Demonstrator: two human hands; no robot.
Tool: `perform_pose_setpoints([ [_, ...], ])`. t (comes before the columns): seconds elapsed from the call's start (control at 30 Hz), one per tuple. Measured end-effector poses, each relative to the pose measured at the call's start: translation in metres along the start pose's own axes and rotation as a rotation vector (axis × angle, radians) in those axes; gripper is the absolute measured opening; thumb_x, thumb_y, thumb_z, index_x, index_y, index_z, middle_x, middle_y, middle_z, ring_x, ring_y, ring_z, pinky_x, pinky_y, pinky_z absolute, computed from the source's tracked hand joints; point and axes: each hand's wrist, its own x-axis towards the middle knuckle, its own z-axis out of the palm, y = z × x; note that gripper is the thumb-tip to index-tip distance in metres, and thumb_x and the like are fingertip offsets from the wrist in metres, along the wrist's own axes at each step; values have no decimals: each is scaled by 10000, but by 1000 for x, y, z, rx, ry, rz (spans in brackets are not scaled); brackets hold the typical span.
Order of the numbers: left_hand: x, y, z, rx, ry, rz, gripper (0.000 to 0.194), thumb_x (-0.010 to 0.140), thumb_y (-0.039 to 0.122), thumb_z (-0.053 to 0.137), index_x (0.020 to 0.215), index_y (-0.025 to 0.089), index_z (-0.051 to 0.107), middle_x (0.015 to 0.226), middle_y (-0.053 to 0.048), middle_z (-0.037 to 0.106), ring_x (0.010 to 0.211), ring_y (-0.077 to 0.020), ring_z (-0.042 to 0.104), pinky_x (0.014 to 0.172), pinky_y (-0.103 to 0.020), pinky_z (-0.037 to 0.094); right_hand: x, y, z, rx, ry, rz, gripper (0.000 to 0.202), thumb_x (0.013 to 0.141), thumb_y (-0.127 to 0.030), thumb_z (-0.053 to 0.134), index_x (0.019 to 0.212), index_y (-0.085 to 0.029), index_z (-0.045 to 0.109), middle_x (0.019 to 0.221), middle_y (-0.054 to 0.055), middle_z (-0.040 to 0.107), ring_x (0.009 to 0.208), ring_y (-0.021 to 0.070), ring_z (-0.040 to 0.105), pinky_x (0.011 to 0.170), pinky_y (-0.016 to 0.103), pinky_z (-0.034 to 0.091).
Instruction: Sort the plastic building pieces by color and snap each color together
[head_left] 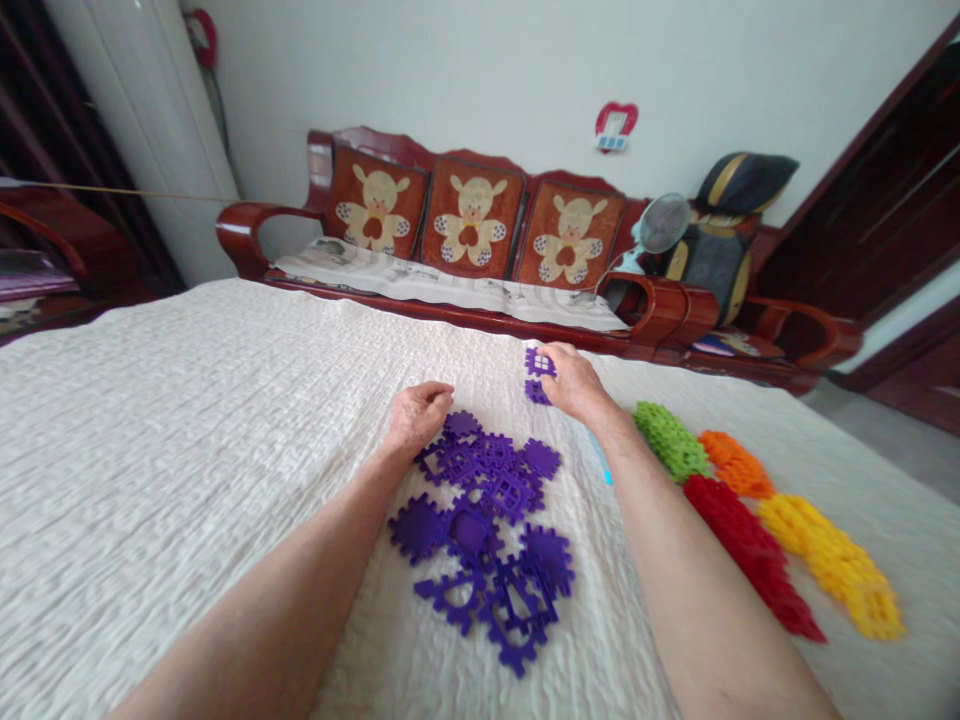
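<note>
My right hand (574, 383) reaches beyond the pile, with its fingers closed on the edge of a purple interlocking tile (541, 361) that has a window-like cutout. Just below it, against my fingers, lies a second purple tile (537, 391). My left hand (421, 413) rests at the upper left of the pile with its fingers curled together, and no tile shows in it. Between my forearms spreads a loose heap of purple toothed tiles (469, 530). Some are solid, others have cutouts, and many overlap.
On the right of the white quilted cover (225, 420) lie groups of green tiles (670, 440), orange tiles (736, 464), red tiles (750, 550) and yellow tiles (832, 560). A cyan piece (607, 477) shows beside my right forearm. Behind stands a wooden sofa (262, 235) with a fan (664, 222).
</note>
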Motion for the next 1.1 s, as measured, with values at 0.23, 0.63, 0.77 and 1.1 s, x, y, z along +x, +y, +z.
perform_pose_setpoints([
  [0.23,-2,3,-1,-4,2,11,307,737,327,564,923,177,757,739,-15,728,731,-176,645,689,-262,489,-1,9,18,-79,-54,90,424,791,-71,501,1195,-163,594,1305,121,564,1180,243,545,1009,342,426],
  [0.63,-4,7,-2,10,-3,11,320,736,334,554,928,177,755,737,-17,730,749,-181,655,697,-261,500,-10,1,23,-171,-221,175,487,762,-48,490,1221,-196,557,1381,114,516,1263,271,472,1032,469,341],
  [0.77,-4,7,-3,9,-4,11,322,738,334,555,931,173,757,743,-23,733,757,-185,657,705,-264,502,-13,-5,22,-136,-234,82,552,727,-43,495,1255,-197,531,1423,107,480,1298,269,427,1044,506,318],
  [1.1,-2,4,-2,24,13,-1,303,745,334,566,930,192,760,764,-12,739,746,-179,652,724,-266,493,-13,-7,29,-93,-191,-29,598,697,-45,501,1279,-176,538,1427,123,480,1303,278,416,1082,527,270],
])
